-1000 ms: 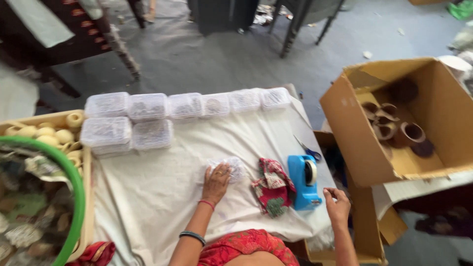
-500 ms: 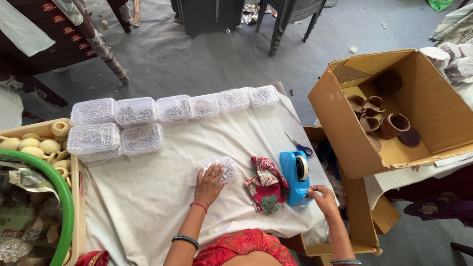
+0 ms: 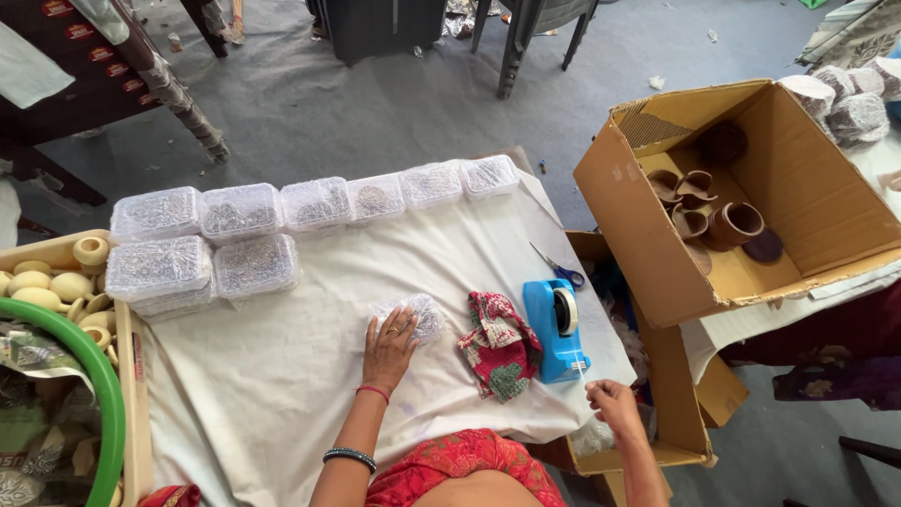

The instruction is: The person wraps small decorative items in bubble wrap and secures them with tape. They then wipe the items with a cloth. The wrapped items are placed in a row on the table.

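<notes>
While the left hand (image 3: 389, 345) rests flat on a small wrapped bundle (image 3: 411, 314), the right hand (image 3: 615, 406) pinches a tape strip (image 3: 580, 371).

That strip runs from the blue tape dispenser (image 3: 556, 330) at the white-clothed table's (image 3: 282, 376) right edge — a patterned cloth (image 3: 499, 345) lies between bundle and dispenser.

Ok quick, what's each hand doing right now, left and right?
Left hand: open, palm flat on the bubble-wrapped bundle.
Right hand: pinched on the tape strip from the blue tape dispenser.
</notes>
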